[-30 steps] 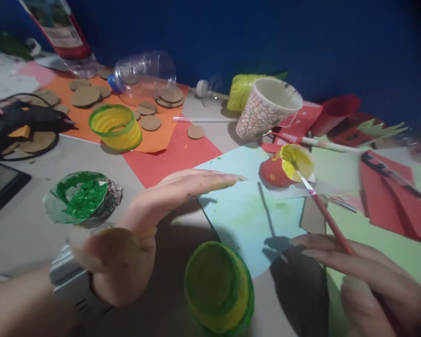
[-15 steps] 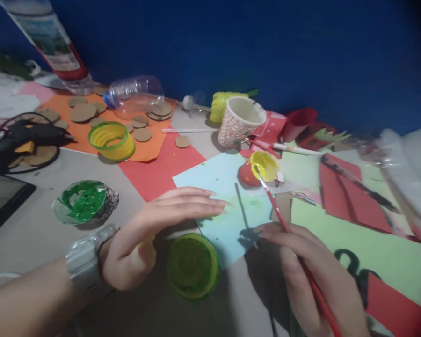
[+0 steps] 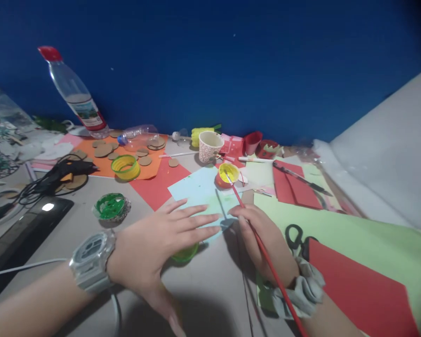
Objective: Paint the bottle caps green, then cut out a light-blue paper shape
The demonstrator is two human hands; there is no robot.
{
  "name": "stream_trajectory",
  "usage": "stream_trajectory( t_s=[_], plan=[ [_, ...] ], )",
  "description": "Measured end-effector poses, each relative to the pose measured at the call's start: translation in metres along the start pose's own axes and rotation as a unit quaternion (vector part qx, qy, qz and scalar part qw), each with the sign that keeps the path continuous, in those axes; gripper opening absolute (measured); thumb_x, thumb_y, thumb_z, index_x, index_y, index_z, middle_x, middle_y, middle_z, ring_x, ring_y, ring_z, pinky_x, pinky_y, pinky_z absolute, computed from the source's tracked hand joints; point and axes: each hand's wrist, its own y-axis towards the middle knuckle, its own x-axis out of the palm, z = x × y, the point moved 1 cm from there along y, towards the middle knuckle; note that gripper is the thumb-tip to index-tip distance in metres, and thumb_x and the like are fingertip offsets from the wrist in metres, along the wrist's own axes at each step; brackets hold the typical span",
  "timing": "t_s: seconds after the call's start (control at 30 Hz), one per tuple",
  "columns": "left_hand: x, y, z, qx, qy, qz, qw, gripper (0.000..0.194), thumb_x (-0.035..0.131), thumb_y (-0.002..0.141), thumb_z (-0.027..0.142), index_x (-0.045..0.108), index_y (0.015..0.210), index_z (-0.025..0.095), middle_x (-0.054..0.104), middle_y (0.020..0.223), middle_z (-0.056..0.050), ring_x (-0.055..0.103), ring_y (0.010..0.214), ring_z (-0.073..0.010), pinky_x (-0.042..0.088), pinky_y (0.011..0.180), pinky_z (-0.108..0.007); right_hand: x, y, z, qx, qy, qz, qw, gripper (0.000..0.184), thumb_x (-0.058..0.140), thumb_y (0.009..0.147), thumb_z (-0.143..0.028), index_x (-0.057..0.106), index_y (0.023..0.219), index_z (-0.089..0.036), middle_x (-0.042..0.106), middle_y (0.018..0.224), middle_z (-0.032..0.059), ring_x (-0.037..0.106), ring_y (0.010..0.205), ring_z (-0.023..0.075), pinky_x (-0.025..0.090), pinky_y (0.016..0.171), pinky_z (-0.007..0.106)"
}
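As your paintbrush (image 3: 270, 265) stands: slanted, tip in the yellow paint (image 3: 228, 171), handle running back through your grip.
Right hand (image 3: 272, 238): thumb and fingers pinched round the red handle, partway along it.
Left hand (image 3: 154, 245): fingers spread, palm down, nothing seen gripped; you hold it over the round green piece (image 3: 185, 254), contact cannot be told.
Round green piece: largely hidden under your left fingers, on the grey table (image 3: 219, 269).
Red pot (image 3: 223, 183): by the upper right corner of the pale blue sheet (image 3: 189, 187), yellow paint inside.
Handling, brush: likely light, with a stiff handle and soft tip; best held on the dry red shaft, well behind the paint.
Handling, pot: probably light and easily tipped by sideways pressure; if steadied, take its outer wall, as the wet inside would be slippery.
Handling, round piece: seems thin-walled and light, may flex; hold by a dry edge, since any fresh paint could smear.
Left of your wrist: green paint dish (image 3: 110, 206), well apart from the brush.
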Motion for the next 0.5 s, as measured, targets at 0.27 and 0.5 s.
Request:
stream_trajectory(
  t_s=[0.27,0.5],
  plan=[
    [0.019,-0.002,-0.004,-0.131,0.045,-0.008,0.990,0.111,0.059,0.065,0.078,0.020,0.151,0.020,0.028,0.155,-0.016,0.028,0.141,-0.0369,0.014,0.115,-0.058,-0.002,-0.003,-0.003,0.006,0.006,0.021,1.000,0.021,0.038,0.095,-0.018,0.057,0.104,-0.020,0.065,0.100,0.0086,0.061,0.100,0.0224,0.050,0.089,0.037],
    [0.035,-0.008,0.005,-0.224,0.063,0.047,0.971,0.104,0.039,0.077,0.079,0.013,0.152,0.013,0.021,0.157,-0.017,0.015,0.145,-0.0362,0.015,0.116,-0.056,0.003,-0.005,-0.004,0.020,0.032,-0.029,0.999,0.022,0.037,0.097,-0.018,0.053,0.112,-0.021,0.065,0.107,0.0086,0.061,0.103,0.0215,0.050,0.091,0.038]
  ],
)
